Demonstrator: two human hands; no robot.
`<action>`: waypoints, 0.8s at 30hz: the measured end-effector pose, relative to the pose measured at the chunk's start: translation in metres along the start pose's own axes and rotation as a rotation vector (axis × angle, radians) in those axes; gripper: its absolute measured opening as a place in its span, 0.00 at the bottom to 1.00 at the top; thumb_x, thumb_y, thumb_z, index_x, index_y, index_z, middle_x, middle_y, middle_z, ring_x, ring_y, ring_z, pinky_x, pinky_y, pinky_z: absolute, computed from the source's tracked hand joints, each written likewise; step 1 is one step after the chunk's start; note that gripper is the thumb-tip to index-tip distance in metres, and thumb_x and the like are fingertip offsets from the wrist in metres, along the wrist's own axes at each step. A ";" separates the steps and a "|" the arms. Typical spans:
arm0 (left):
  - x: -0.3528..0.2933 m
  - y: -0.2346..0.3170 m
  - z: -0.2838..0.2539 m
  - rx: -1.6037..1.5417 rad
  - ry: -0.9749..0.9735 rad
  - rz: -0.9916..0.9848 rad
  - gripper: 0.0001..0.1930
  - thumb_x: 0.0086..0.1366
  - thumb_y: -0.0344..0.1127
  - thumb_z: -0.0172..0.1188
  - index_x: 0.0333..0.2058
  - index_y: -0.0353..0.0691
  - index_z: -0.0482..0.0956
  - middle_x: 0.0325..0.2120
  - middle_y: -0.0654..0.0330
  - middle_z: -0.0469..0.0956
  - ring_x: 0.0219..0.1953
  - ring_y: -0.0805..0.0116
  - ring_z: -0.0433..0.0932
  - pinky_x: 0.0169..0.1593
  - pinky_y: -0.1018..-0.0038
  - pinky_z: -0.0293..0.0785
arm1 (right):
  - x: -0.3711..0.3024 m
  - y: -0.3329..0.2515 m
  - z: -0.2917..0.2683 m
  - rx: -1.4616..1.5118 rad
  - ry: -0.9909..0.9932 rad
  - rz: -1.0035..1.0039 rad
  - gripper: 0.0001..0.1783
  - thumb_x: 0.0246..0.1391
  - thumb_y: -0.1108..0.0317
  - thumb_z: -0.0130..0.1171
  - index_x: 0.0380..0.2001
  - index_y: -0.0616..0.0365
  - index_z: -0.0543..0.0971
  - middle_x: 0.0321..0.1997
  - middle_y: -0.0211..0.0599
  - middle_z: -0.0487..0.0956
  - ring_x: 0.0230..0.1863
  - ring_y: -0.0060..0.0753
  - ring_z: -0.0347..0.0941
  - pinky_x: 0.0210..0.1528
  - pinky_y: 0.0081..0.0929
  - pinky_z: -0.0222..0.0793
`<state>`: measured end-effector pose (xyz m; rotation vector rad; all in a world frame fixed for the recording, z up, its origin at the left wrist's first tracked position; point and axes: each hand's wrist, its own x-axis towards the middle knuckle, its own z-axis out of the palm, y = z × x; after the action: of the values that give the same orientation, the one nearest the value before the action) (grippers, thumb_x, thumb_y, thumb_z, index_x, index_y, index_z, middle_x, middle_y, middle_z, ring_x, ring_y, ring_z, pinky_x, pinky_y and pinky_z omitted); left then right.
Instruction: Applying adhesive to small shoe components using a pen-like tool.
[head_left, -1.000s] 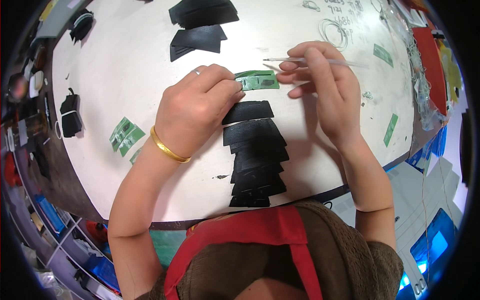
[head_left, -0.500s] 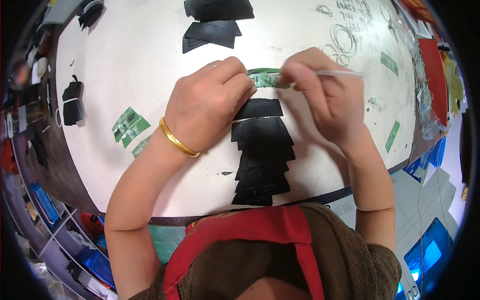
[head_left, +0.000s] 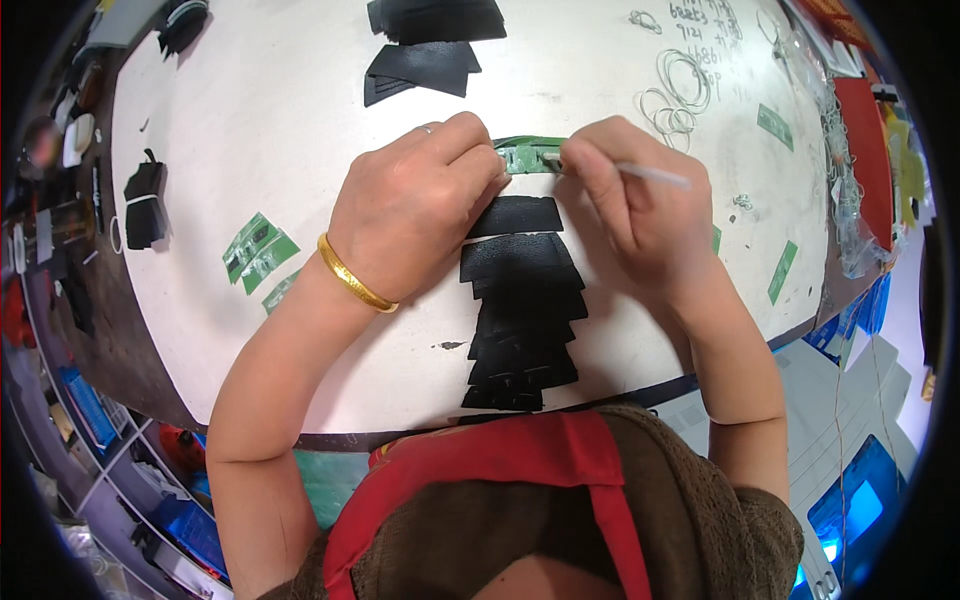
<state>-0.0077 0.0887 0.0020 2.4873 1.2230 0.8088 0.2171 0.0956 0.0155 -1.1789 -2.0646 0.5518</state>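
My left hand [head_left: 425, 190], with a gold bangle at its wrist, is closed on the left end of a green strip [head_left: 525, 160]. The strip has pale shiny patches and a darker green edge behind it. In my right hand [head_left: 640, 200] is a slim pen-like stick with a whitish, see-through shaft [head_left: 652, 176]. Its dark tip end touches or hovers just over the strip's right part; I cannot tell which. Right below the strip lies a black leather-like piece [head_left: 515, 215]. Nearer to me, several more black pieces [head_left: 525, 300] overlap in a column.
More black pieces [head_left: 425, 70] are stacked at the far side of the white tabletop [head_left: 270, 120]. Green pieces lie at left [head_left: 262, 250] and right [head_left: 783, 272]. A tied black bundle [head_left: 146, 205] sits far left. Elastic-looking loops [head_left: 683, 80] rest at the far right.
My right hand has shifted slightly left and down, and the stick's shaft now slants downward to the right. More of the green strip's middle shows. My left hand has barely moved.
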 end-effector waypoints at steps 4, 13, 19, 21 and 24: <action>-0.001 0.000 -0.001 0.009 0.008 0.007 0.07 0.58 0.25 0.73 0.33 0.38 0.83 0.32 0.60 0.82 0.29 0.60 0.83 0.32 0.67 0.80 | 0.006 0.000 -0.007 0.142 -0.009 0.013 0.07 0.67 0.64 0.65 0.35 0.54 0.84 0.25 0.35 0.81 0.23 0.37 0.79 0.26 0.30 0.73; -0.026 0.016 -0.001 -0.032 0.011 -0.062 0.08 0.53 0.26 0.75 0.31 0.39 0.84 0.33 0.61 0.83 0.32 0.62 0.85 0.33 0.70 0.82 | 0.069 0.017 0.051 -0.246 0.075 -0.458 0.07 0.52 0.68 0.70 0.35 0.49 0.83 0.30 0.28 0.83 0.35 0.34 0.82 0.31 0.34 0.77; -0.033 0.014 -0.003 -0.044 0.033 -0.082 0.08 0.55 0.26 0.74 0.32 0.40 0.84 0.32 0.62 0.83 0.31 0.63 0.84 0.32 0.71 0.82 | 0.070 0.025 0.041 -0.293 0.035 -0.495 0.09 0.46 0.69 0.69 0.34 0.50 0.83 0.28 0.28 0.82 0.34 0.33 0.81 0.30 0.33 0.77; -0.033 0.014 -0.003 -0.037 0.029 -0.081 0.08 0.55 0.26 0.74 0.32 0.40 0.84 0.32 0.62 0.83 0.30 0.64 0.84 0.32 0.71 0.82 | 0.059 0.024 0.036 -0.270 0.049 -0.559 0.10 0.46 0.69 0.69 0.34 0.50 0.83 0.29 0.28 0.82 0.34 0.33 0.82 0.31 0.32 0.77; -0.034 0.015 -0.002 -0.032 0.028 -0.076 0.08 0.55 0.26 0.74 0.32 0.41 0.84 0.32 0.62 0.83 0.30 0.64 0.84 0.32 0.71 0.82 | 0.054 0.024 0.036 -0.284 0.054 -0.605 0.12 0.45 0.70 0.70 0.36 0.51 0.84 0.31 0.26 0.84 0.37 0.33 0.83 0.35 0.29 0.79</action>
<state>-0.0160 0.0525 -0.0024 2.3961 1.2955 0.8397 0.1850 0.1531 -0.0055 -0.6381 -2.3505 -0.0626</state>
